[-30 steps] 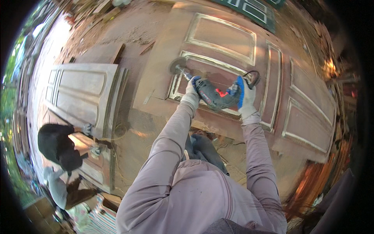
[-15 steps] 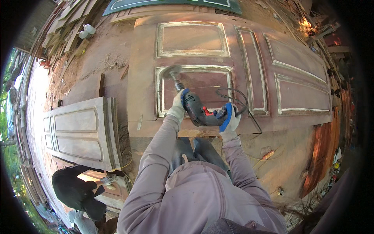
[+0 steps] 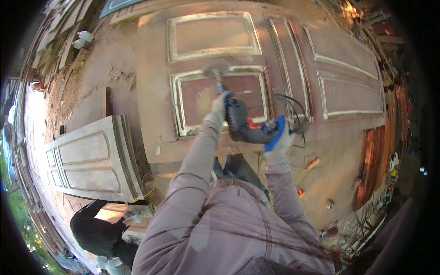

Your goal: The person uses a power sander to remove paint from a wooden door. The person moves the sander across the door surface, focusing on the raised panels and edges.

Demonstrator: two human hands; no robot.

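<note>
A large reddish-brown panelled wooden door [image 3: 284, 55] lies flat in front of me. Both my gloved hands hold a dark power sander [image 3: 240, 121] with a red switch. My left hand [image 3: 215, 110] grips its front body, and my right hand [image 3: 277, 137], in a blue and grey glove, grips the rear handle. The tool's spinning disc [image 3: 216, 69] is blurred and touches the pale moulding at the top edge of the lower middle panel [image 3: 220, 98]. A black cable [image 3: 293, 110] loops from the tool's rear across the door.
A second, pale sanded door [image 3: 91, 158] lies to my left. A person in dark clothes [image 3: 98, 231] bends beside it at lower left. White plastic bottles [image 3: 82, 39] and stacked planks sit at upper left. Wood scraps and clutter line the right edge.
The view has shifted so the door sits more centred. The sander's disc has travelled along the panel's moulding toward its top edge, both hands still gripping the tool.
</note>
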